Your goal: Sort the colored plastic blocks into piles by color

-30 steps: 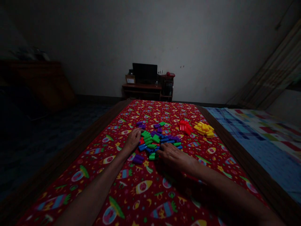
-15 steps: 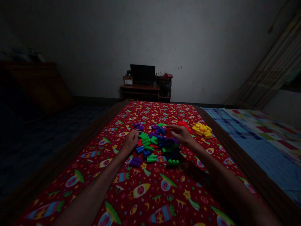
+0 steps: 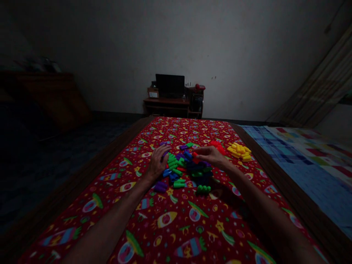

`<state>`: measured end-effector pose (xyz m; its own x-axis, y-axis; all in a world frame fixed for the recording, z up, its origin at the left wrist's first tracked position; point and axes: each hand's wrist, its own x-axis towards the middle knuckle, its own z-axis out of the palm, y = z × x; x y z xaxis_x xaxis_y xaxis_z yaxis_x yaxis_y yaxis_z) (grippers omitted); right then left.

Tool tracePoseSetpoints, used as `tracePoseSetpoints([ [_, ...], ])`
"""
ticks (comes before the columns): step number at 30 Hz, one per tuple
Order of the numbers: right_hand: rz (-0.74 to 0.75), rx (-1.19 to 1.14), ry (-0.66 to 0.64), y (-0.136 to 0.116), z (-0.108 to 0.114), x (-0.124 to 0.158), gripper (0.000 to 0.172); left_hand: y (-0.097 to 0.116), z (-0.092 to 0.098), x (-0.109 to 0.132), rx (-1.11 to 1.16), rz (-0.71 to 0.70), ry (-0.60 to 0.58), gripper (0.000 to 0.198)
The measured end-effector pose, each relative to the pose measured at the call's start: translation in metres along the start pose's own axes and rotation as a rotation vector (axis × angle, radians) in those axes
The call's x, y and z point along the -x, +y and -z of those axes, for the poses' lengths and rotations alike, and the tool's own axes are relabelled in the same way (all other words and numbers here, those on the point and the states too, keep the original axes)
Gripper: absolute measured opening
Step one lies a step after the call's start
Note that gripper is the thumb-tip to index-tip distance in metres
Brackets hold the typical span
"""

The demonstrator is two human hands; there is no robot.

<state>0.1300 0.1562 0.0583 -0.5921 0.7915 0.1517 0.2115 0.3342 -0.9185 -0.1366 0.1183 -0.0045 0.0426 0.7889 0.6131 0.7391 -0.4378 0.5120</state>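
Near the middle of the red patterned cloth lies a loose pile of plastic building blocks, with green blocks [image 3: 172, 161], blue blocks [image 3: 167, 172] and purple blocks [image 3: 161, 187]. My right hand [image 3: 211, 155] pinches a red block [image 3: 195, 157] between thumb and fingertips at the pile's far right side. On the pile's left edge my left hand [image 3: 157, 161] is bent over purple blocks, thumb and fingers apart; its fingers partly cover them. A green block [image 3: 204, 189] lies at the near side. Shadow darkens the blocks beneath my right hand.
Behind my right hand is a group of red blocks [image 3: 218, 146], and a heap of yellow blocks [image 3: 239, 151] sits further right. Beyond the cloth [image 3: 189, 128], a desk holds a monitor [image 3: 170, 85] and a red telephone [image 3: 200, 87]. Checked bedding [image 3: 308, 161] lies right.
My right hand has closed on a red block, which now shows at its fingertips. My left hand has shifted forward over the purple blocks. The whole view has turned slightly left.
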Motion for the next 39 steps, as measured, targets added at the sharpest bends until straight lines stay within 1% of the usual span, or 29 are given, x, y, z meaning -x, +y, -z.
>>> tracePoseSetpoints([
  [3,0.066,0.034,-0.106,-0.01,-0.021,-0.01,0.043,0.012,-0.001,0.002,0.024,-0.025,-0.12,0.04],
  [5,0.127,0.152,-0.147,-0.016,-0.03,-0.015,0.035,0.015,-0.003,0.003,0.064,-0.029,-0.199,0.033],
  [7,0.175,0.297,-0.169,-0.021,-0.032,-0.017,0.03,0.014,-0.004,0.003,0.116,-0.019,-0.221,0.025],
  [9,0.166,0.375,-0.18,-0.023,-0.023,-0.017,0.03,0.01,-0.005,0.002,0.173,0.028,-0.17,0.024],
  [11,0.125,0.406,-0.115,-0.02,-0.007,-0.017,0.031,0.005,-0.005,0.001,0.218,0.114,-0.07,0.029],
  [13,0.102,0.477,0.052,-0.013,0.012,-0.017,0.03,-0.003,-0.004,0.0,0.249,0.24,0.022,0.037],
  [15,0.099,0.623,0.248,-0.001,0.029,-0.016,0.027,-0.011,-0.003,-0.001,0.271,0.376,0.077,0.046],
  [16,0.094,0.71,0.313,0.007,0.035,-0.016,0.025,-0.014,-0.003,-0.001,0.279,0.432,0.093,0.048],
  [17,0.081,0.795,0.342,0.015,0.04,-0.015,0.023,-0.017,-0.002,-0.001,0.284,0.474,0.108,0.05],
  [18,0.066,0.873,0.335,0.023,0.043,-0.015,0.023,-0.02,-0.002,-0.001,0.283,0.502,0.122,0.05],
  [19,0.058,0.937,0.301,0.031,0.045,-0.014,0.021,-0.021,-0.001,-0.001,0.276,0.521,0.131,0.049],
  [21,0.069,1.004,0.204,0.044,0.047,-0.013,0.017,-0.022,0.0,-0.002,0.259,0.542,0.14,0.047],
  [23,0.129,1.002,0.15,0.05,0.047,-0.013,0.014,-0.02,0.001,-0.002,0.253,0.553,0.138,0.044],
  [25,0.226,0.952,0.162,0.047,0.045,-0.013,0.015,-0.018,0.001,-0.002,0.268,0.556,0.137,0.041],
  [27,0.316,0.882,0.224,0.034,0.037,-0.014,0.019,-0.017,0.0,-0.003,0.286,0.555,0.147,0.036],
  [28,0.345,0.847,0.25,0.025,0.03,-0.015,0.021,-0.018,-0.001,-0.003,0.295,0.554,0.155,0.035],
  [29,0.362,0.816,0.241,0.015,0.02,-0.015,0.022,-0.019,-0.002,-0.003,0.308,0.554,0.164,0.034],
  [30,0.37,0.794,0.187,0.006,0.008,-0.015,0.023,-0.02,-0.003,-0.003,0.324,0.551,0.172,0.033],
  [31,0.371,0.784,0.092,-0.002,-0.006,-0.014,0.022,-0.022,-0.004,-0.003,0.343,0.544,0.18,0.033],
  [33,0.357,0.826,-0.151,-0.011,-0.034,-0.012,0.019,-0.026,-0.006,-0.002,0.374,0.522,0.192,0.034],
  [34,0.352,0.876,-0.236,-0.011,-0.046,-0.011,0.017,-0.028,-0.007,-0.002,0.376,0.513,0.196,0.034],
  [35,0.355,0.941,-0.276,-0.008,-0.056,-0.01,0.016,-0.029,-0.008,-0.001,0.371,0.508,0.196,0.034],
  [37,0.379,1.075,-0.249,0.001,-0.07,-0.007,0.018,-0.031,-0.009,-0.001,0.346,0.506,0.191,0.033],
  [39,0.394,1.162,-0.185,0.013,-0.074,-0.006,0.02,-0.03,-0.009,0.0,0.325,0.5,0.186,0.031],
])
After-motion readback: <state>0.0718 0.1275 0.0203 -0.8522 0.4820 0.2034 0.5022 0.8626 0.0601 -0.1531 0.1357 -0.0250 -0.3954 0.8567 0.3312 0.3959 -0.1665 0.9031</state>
